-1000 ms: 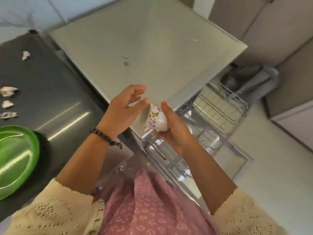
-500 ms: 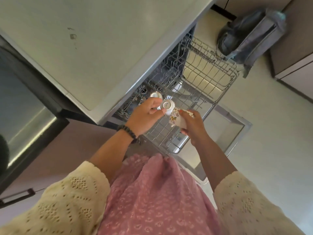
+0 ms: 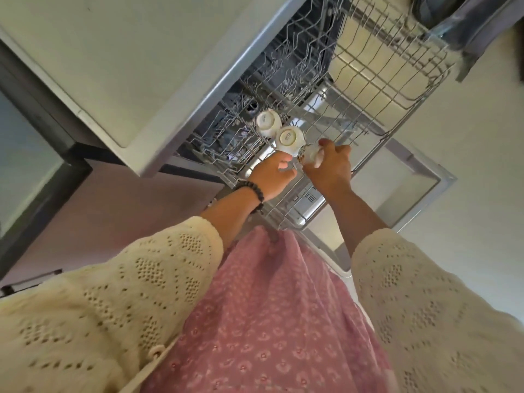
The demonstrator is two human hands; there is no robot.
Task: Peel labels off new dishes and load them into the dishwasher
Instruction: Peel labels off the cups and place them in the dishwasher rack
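Below the counter edge, pulled-out wire dishwasher rack (image 3: 317,117) with two white cups (image 3: 268,126) upturned side by side. Just beside the nearer one, right hand (image 3: 330,168) wrapped around a floral teacup (image 3: 307,154) over the rack. Left hand (image 3: 272,175) loosely curled, fingertips near that cup, holding nothing.

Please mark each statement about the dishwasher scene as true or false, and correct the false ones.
1. Two cups sit upside down in the rack. True: far cup and near cup both show their bases.
2. The right hand holds a floral cup. True.
3. The left hand holds a plate. False: no plate is visible in it.
4. The dishwasher rack is pushed fully inside. False: it is pulled out.
5. The left wrist wears a beaded bracelet. True.
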